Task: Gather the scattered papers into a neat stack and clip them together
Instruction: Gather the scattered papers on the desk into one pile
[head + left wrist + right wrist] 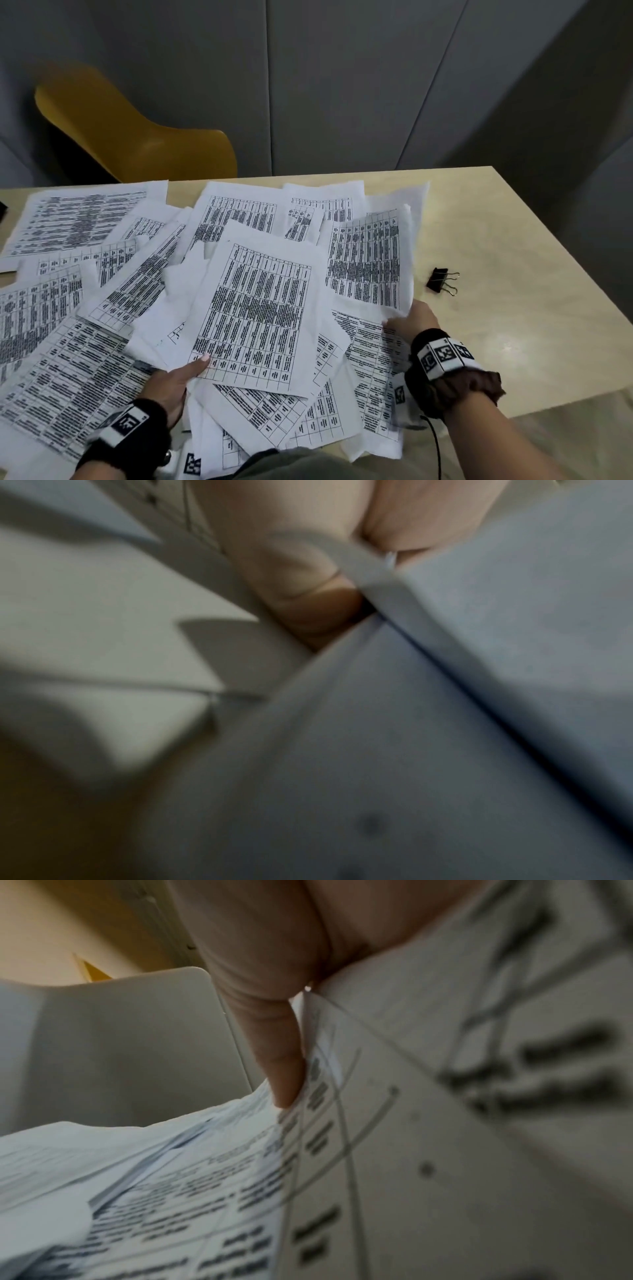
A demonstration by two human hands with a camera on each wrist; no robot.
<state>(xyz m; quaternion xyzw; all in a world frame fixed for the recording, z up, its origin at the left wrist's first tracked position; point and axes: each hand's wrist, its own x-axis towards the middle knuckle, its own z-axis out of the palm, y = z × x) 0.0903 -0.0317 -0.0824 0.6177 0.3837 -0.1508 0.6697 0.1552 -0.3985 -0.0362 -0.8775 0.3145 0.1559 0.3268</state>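
Several printed white papers (pixel 144 284) lie scattered and overlapping across the light wooden table (pixel 513 308). My left hand (pixel 178 380) pinches the near edge of a small bunch of sheets (pixel 260 308), thumb on top, and holds it lifted in the middle. My right hand (pixel 416 322) grips the bottom corner of another sheet (pixel 370 257), raised on the right. The right wrist view shows my fingers (pixel 274 1047) against that printed paper (pixel 394 1150). The left wrist view is blurred: fingers (pixel 298 569) among paper (pixel 377 750). A black binder clip (pixel 440 280) rests on the table right of the papers.
A yellow chair (pixel 137 137) stands behind the table's far left. Grey wall panels (pixel 342 85) rise behind. The table's right corner (pixel 609 325) and near edge are close to my right arm. A dark object (pixel 2 209) shows at the far left edge.
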